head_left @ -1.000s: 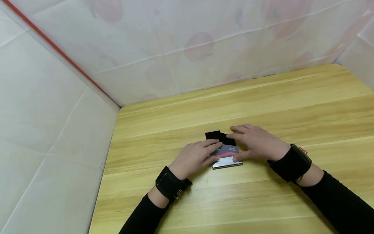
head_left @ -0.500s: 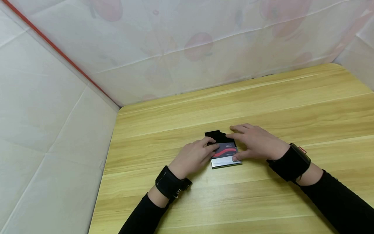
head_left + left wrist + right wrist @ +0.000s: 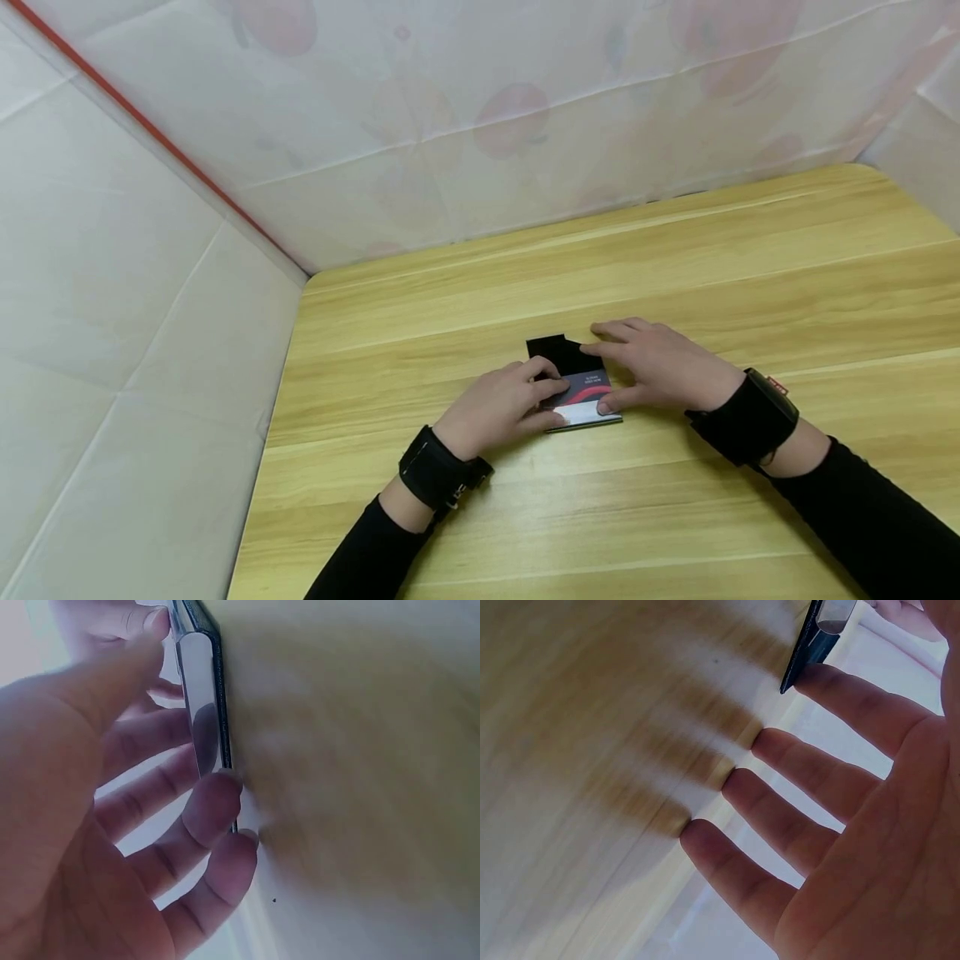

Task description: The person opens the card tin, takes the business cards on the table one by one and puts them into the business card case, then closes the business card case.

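A black card holder lies on the table with its flap folded back and a silver metal case at its near side. A dark grey card with a pink stripe shows at the case. My left hand holds the left side of the holder, its fingers bent over the card and its thumb at the near edge. My right hand touches the right side, with the thumb on the case and the index finger at the flap. The other right fingers are spread on the table, as the right wrist view shows.
The light wooden table meets a pale patterned sheet at the back. Another pale sheet stands along the left edge. Black bands are strapped round both wrists.
The card's stripe and lettering first shifted away from me, then came back nearer and to the right. My left fingers shifted over it. My right hand stays put.
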Available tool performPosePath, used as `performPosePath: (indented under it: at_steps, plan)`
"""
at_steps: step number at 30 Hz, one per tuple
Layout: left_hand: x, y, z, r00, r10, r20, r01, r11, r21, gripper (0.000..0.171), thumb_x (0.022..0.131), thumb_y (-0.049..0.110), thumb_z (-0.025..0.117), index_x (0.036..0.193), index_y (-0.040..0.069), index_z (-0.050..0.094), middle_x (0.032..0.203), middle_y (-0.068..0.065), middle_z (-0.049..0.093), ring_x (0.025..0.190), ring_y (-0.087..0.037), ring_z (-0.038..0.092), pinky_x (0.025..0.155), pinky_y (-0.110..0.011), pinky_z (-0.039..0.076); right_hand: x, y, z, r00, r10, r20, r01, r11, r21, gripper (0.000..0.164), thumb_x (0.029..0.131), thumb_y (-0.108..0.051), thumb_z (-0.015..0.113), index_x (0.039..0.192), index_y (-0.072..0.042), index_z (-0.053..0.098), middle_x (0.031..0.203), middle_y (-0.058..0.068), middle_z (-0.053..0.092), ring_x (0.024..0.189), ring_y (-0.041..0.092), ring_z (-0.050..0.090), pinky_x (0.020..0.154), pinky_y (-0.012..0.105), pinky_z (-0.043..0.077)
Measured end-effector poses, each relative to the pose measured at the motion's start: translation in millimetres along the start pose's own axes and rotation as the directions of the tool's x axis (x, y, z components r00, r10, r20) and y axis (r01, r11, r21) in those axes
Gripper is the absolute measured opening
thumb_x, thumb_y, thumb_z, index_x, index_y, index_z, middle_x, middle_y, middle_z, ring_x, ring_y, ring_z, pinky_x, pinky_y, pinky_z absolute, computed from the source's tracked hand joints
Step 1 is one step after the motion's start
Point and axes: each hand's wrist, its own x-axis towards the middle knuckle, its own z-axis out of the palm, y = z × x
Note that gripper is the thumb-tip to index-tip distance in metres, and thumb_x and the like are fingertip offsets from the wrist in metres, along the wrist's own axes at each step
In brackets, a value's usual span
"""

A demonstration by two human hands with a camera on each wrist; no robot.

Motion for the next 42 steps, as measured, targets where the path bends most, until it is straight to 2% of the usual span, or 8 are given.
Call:
performPosePath:
  at_steps: [6, 13, 19, 23, 28, 34, 38, 42]
  plan:
    - [0.1, 0.7, -0.3, 1.0, 0.029, 0.009, -0.028, 0.998, -0.055, 0.051, 0.087, 0.053, 0.072, 0.128, 0.023, 0.067, 0.13, 0.004, 0.054, 0.096, -0.005, 0.056, 0.078, -0.021, 0.05, 0.6, 0.2, 0.4, 1.0, -0.019, -0.02, 0.018, 1.0, -0.013, 0.082, 0.079, -0.062, 0.074, 0.143, -0.012, 0.056, 0.15, 0.019, 0.047, 0.135, 0.04, 0.044, 0.103, 0.058, 0.042]
    - [-0.3, 0.7, 0.5, 0.998, 0.066, -0.012, -0.067, 0.996, -0.063, 0.046, 0.085, 0.047, 0.077, 0.124, 0.023, 0.067, 0.123, 0.007, 0.057, 0.093, -0.003, 0.055, 0.078, -0.019, 0.049, 1.4, 0.9, 1.4, 1.0, -0.018, -0.024, 0.018, 1.0, -0.003, 0.08, 0.079, -0.064, 0.073, 0.139, -0.014, 0.059, 0.149, 0.019, 0.048, 0.134, 0.04, 0.045, 0.103, 0.058, 0.043]
    - [0.0, 0.3, 0.9, 0.998, 0.055, -0.027, -0.058, 0.995, -0.086, 0.061, 0.084, 0.047, 0.077, 0.137, 0.023, 0.059, 0.12, 0.005, 0.058, 0.085, -0.002, 0.053, 0.073, -0.016, 0.047, 3.0, 1.8, 1.7, 0.996, -0.064, -0.06, 0.064, 0.998, 0.003, 0.044, 0.078, -0.059, 0.076, 0.101, -0.025, 0.063, 0.143, 0.022, 0.052, 0.128, 0.042, 0.05, 0.096, 0.056, 0.047]
    - [-0.7, 0.5, 0.8, 0.999, 0.038, -0.027, -0.04, 0.995, -0.094, 0.064, 0.083, 0.048, 0.077, 0.139, 0.024, 0.057, 0.119, 0.005, 0.057, 0.084, -0.002, 0.053, 0.071, -0.016, 0.047, 2.7, 0.9, 1.7, 0.995, -0.085, -0.061, 0.086, 0.996, 0.018, 0.038, 0.078, -0.058, 0.075, 0.087, -0.026, 0.057, 0.142, 0.025, 0.052, 0.127, 0.045, 0.05, 0.096, 0.057, 0.047]
    - [-0.9, 0.5, 0.5, 1.0, 0.008, -0.022, -0.009, 0.997, -0.079, 0.066, 0.082, 0.051, 0.077, 0.139, 0.024, 0.056, 0.115, 0.006, 0.054, 0.083, -0.003, 0.051, 0.069, -0.017, 0.045, 1.2, -1.2, 0.0, 0.995, -0.087, -0.051, 0.09, 0.994, 0.055, 0.035, 0.079, -0.054, 0.076, 0.085, -0.025, 0.056, 0.144, 0.028, 0.049, 0.13, 0.047, 0.048, 0.099, 0.059, 0.044]
    - [-1.5, 0.1, 0.0, 1.0, -0.022, -0.019, 0.021, 0.998, -0.062, 0.07, 0.081, 0.054, 0.077, 0.139, 0.023, 0.055, 0.113, 0.005, 0.055, 0.079, -0.003, 0.051, 0.065, -0.017, 0.044, 1.4, -1.2, 0.9, 0.995, -0.091, -0.05, 0.092, 0.995, 0.039, 0.036, 0.079, -0.056, 0.074, 0.085, -0.026, 0.056, 0.143, 0.026, 0.05, 0.13, 0.046, 0.048, 0.1, 0.058, 0.045]
    - [-1.0, 0.2, -0.1, 1.0, -0.024, -0.018, 0.023, 0.998, -0.054, 0.07, 0.081, 0.055, 0.076, 0.14, 0.024, 0.054, 0.112, 0.005, 0.057, 0.077, -0.003, 0.051, 0.065, -0.017, 0.044, 2.1, -0.2, 2.0, 0.995, -0.082, -0.05, 0.084, 0.996, 0.037, 0.038, 0.078, -0.054, 0.077, 0.091, -0.023, 0.059, 0.143, 0.025, 0.051, 0.13, 0.045, 0.048, 0.1, 0.057, 0.045]
    - [0.1, 0.3, 0.2, 0.999, -0.024, -0.024, 0.022, 0.998, -0.055, 0.069, 0.081, 0.054, 0.077, 0.139, 0.024, 0.055, 0.114, 0.005, 0.055, 0.077, -0.003, 0.051, 0.065, -0.017, 0.044, 2.6, 0.7, 2.0, 0.995, -0.083, -0.055, 0.085, 0.996, 0.032, 0.037, 0.077, -0.053, 0.078, 0.09, -0.024, 0.058, 0.143, 0.025, 0.051, 0.13, 0.045, 0.048, 0.099, 0.057, 0.045]
